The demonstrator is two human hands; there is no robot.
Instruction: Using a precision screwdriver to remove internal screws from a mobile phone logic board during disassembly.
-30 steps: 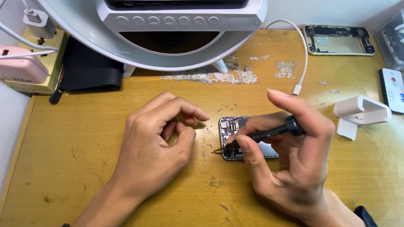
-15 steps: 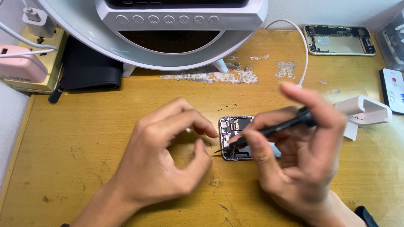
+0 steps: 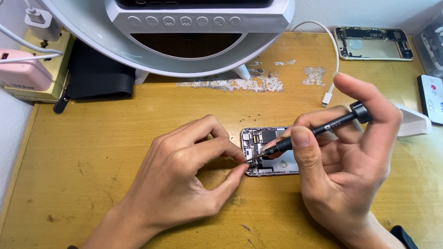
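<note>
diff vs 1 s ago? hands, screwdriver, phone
The left hand moved right, and its pinched thumb and forefinger now meet the tip of the screwdriver at the opened phone. The right hand tilted the screwdriver, cap end going up and right, with the forefinger now over the cap. Nothing was let go. The phone, cable and table are unchanged.

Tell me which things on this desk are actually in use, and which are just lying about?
In use: opened phone; black screwdriver in right hand; left hand pinching at its tip.

Lying about: spare phone shell, white cable, black pouch, remote.
</note>
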